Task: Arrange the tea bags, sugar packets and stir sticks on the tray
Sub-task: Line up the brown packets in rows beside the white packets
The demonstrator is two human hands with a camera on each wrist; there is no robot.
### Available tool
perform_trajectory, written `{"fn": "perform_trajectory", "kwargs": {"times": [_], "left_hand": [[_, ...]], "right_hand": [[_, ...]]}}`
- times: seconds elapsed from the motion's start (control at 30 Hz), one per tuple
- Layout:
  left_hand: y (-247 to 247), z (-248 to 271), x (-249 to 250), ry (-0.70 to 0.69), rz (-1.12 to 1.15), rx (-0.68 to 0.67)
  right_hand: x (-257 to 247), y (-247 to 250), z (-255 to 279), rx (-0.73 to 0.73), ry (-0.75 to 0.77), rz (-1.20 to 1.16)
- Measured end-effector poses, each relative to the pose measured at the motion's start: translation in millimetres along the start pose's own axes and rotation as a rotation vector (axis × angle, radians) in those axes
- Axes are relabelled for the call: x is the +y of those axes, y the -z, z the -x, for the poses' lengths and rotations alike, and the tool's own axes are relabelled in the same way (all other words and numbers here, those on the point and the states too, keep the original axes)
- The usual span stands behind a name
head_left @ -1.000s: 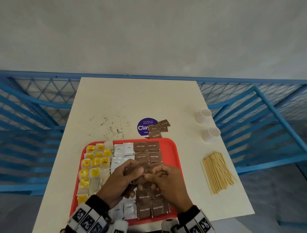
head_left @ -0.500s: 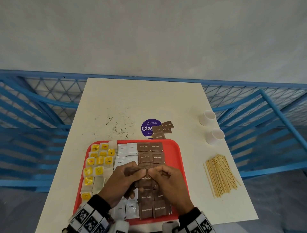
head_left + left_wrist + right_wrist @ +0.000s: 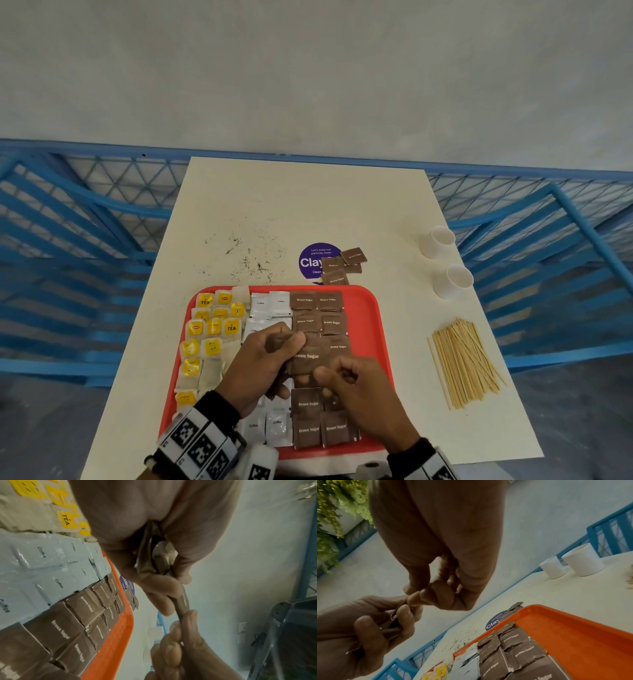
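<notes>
From above: over the red tray (image 3: 368,310), the left hand (image 3: 263,366) grips a small stack of brown sugar packets (image 3: 308,358) while the right hand (image 3: 356,394) pinches the top one, apparently peeling it off to lay in the brown column's gap. Tea bags (image 3: 214,329) fill the tray's left; stir sticks (image 3: 462,363) lie on the table, well apart.

Left wrist: fingers (image 3: 161,586) curl round several thin, flat packets seen edge-on.

Right wrist: fingertips (image 3: 416,599) nip 1 packet's edge. The next move likely calls for separating just 1 and setting it square.
</notes>
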State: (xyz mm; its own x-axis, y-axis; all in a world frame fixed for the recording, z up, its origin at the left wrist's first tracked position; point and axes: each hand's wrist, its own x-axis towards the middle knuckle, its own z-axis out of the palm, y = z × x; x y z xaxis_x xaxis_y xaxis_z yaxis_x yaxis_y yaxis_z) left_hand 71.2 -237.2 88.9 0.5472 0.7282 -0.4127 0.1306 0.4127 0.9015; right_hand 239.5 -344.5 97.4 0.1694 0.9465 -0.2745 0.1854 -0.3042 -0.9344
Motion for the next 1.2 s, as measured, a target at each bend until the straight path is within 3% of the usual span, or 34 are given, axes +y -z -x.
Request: {"fn": "perform_trajectory", "kwargs": {"times": [0.27, 0.4, 0.5, 0.6, 0.8, 0.87, 1.07, 1.2], "left_hand": [[-8, 9, 6, 0.051, -0.022, -0.122], [-1, 9, -2, 0.117, -0.021, -0.087], [1, 8, -11, 0.192, 0.007, -0.038], [6, 11, -19, 0.249, 0.041, 0.035], [26, 21, -32, 0.314, 0.108, 0.090], [31, 23, -33, 0.319, 0.113, 0.107], [36, 23, -29, 0.326, 0.184, 0.086], [35, 22, -23, 0.328, 0.252, 0.011]], "right_hand": [[-3, 0, -6, 0.146, -0.043, -0.174], [2, 8, -9, 0.107, -0.084, -0.196], [13, 17, -27, 0.181, -0.172, -0.282], [41, 33, -67, 0.254, -0.277, -0.171], [85, 46, -129, 0.179, -0.386, 0.068], [92, 45, -137, 0.194, -0.400, 0.081], [97, 33, -141, 0.423, -0.432, 0.262], [89, 25, -137, 0.368, -0.440, 0.259]]}}
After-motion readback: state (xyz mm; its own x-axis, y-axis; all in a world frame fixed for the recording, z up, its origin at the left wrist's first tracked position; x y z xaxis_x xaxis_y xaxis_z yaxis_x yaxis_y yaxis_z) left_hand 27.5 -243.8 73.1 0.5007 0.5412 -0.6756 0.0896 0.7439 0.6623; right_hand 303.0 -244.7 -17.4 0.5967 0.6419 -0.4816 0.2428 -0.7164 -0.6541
